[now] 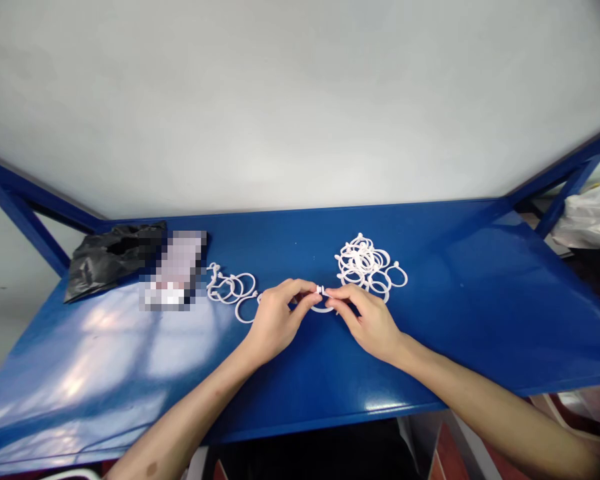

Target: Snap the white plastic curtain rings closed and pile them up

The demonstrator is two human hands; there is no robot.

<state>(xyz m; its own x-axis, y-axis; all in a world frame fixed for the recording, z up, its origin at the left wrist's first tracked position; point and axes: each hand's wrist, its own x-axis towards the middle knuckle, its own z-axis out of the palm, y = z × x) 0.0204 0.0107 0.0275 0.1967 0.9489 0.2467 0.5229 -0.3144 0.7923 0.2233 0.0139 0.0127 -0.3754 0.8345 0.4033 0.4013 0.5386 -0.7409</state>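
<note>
A white plastic ring is held between both hands over the middle of the blue table. My left hand pinches its left end and my right hand pinches its right end, fingertips almost meeting at the ring's clasp. Just behind my right hand lies a pile of several white rings. A smaller group of white rings lies to the left of my left hand.
A crumpled black plastic bag lies at the back left of the table, with a blurred-out flat object beside it. A white wall stands close behind. A white bag sits off the table's right end.
</note>
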